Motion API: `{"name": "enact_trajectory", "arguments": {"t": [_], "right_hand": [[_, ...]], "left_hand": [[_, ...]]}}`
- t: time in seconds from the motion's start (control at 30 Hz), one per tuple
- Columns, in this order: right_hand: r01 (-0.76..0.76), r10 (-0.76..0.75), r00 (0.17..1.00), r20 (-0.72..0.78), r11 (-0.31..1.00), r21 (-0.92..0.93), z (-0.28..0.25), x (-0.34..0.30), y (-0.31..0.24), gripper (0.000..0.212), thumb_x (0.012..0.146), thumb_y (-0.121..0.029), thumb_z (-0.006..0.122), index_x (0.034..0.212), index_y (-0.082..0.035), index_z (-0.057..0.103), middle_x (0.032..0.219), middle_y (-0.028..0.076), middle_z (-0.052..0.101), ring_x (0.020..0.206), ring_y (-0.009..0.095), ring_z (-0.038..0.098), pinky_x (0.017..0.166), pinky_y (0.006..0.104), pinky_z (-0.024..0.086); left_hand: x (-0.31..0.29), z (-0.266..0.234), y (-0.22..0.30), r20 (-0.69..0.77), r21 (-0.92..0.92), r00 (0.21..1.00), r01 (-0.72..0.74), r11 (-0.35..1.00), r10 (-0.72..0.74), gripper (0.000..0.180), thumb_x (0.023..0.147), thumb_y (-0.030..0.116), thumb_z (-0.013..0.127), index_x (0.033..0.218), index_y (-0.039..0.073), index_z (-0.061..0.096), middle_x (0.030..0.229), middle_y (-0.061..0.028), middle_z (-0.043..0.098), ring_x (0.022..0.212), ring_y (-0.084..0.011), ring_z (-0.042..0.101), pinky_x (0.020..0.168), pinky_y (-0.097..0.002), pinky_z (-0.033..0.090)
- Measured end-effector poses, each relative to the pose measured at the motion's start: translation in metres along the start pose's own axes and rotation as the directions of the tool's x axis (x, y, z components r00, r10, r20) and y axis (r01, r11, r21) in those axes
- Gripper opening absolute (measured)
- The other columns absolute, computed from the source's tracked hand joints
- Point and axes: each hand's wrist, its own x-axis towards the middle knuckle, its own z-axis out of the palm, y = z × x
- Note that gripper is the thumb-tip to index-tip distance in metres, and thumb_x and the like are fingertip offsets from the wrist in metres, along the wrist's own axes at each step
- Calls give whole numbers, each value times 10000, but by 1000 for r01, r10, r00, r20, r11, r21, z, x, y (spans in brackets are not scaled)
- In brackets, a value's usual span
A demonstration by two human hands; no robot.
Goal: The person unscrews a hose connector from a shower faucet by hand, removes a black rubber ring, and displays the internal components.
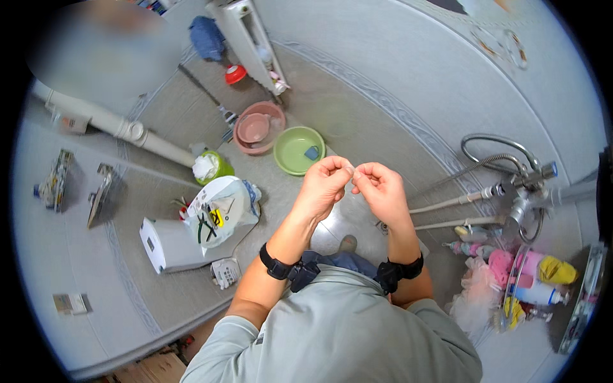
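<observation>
My left hand (324, 184) and my right hand (383, 190) meet fingertip to fingertip in front of my chest. Thumb and forefinger are pinched together on each. Whatever lies between them, if anything, is too small to make out. Dark straps (401, 273) sit round both forearms. Beyond my hands, on the floor, stands a green basin (295, 158) with a small blue cup (311, 152) in it. To the left, dark-handled pliers (205, 228) and a yellow tool (216, 218) lie on a plastic sheet over the toilet (167, 244).
A pink basin (271, 143) holds a smaller one beside the green basin. A green bin (223, 167) stands by a white pipe (163, 145). On the right wall are a metal tap with hoses (518, 191) and a rack of bottles and bath puffs (482, 284).
</observation>
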Motion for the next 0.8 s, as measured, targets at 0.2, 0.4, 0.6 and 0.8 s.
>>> {"name": "enact_trajectory", "arguments": {"t": [0.2,0.4,0.6,0.8], "right_hand": [[110,-82,987,139,973,-203,46,2,0,110,858,-51,601,873,56,622,759,58,632,648,91,612,571,218,495],[70,36,928,371,960,-270,111,0,24,125,856,-67,613,880,55,629,732,42,634,633,78,593,569,211,467],[62,128,821,557,949,-309,229,-23,48,133,855,-82,611,877,47,634,706,21,629,620,68,581,559,206,454],[-10,210,708,674,958,-288,348,-58,74,133,849,-107,618,852,26,634,681,2,608,620,55,569,550,194,440]], "left_hand": [[-36,-45,20,-106,202,991,-56,978,79,123,789,125,642,884,62,595,707,28,539,463,-11,399,386,-168,303],[-92,-112,27,-214,445,935,-165,880,284,169,773,168,636,859,27,602,746,31,569,534,-28,485,436,-208,371],[-173,-201,38,-429,314,869,-113,943,247,138,799,166,598,872,50,615,678,37,560,500,-17,442,415,-195,344],[-266,-286,48,-553,228,788,-169,959,270,119,833,162,596,881,57,626,663,60,529,509,1,419,402,-170,315]]}}
